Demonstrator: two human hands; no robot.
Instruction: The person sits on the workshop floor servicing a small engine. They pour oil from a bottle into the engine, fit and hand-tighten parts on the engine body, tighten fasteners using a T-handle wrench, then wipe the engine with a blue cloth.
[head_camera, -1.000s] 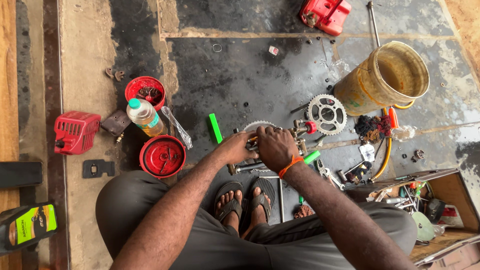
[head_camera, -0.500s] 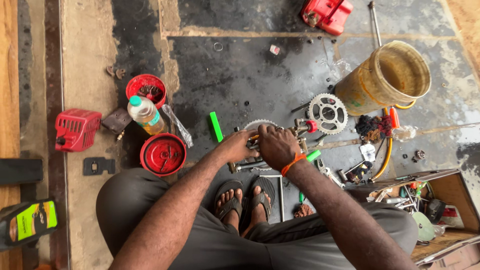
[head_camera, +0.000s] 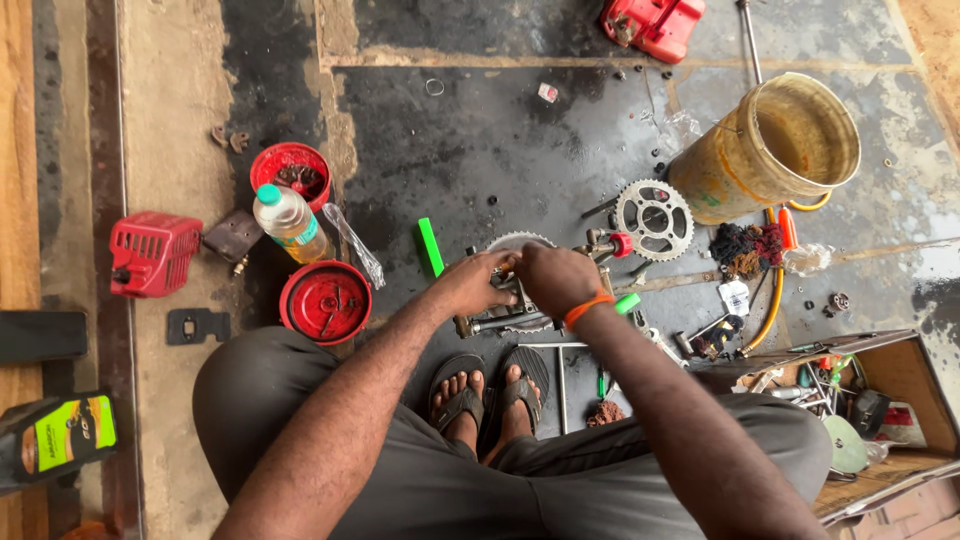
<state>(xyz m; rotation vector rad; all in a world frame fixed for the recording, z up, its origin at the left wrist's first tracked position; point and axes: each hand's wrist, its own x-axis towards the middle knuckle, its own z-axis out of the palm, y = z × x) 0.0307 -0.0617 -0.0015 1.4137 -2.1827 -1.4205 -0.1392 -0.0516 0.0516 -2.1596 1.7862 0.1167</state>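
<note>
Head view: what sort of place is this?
Probably a small roadside or backyard motorcycle repair spot. The person squats on an oil-blackened concrete floor, both hands on a toothed gear assembly, with a loose sprocket and a wooden box of tools nearby.

- Dark, oil-stained concrete floor (head_camera: 480, 130) with lighter bare patches.
- Pale cement strip (head_camera: 170, 120) along the left.
- Wooden boards (head_camera: 15, 150) at the left edge.
- Soft, even daylight.

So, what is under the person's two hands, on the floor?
Under the left hand and right hand lies a toothed sprocket with a metal shaft sticking out below. The hands cover its centre, so that part cannot be seen.
</note>
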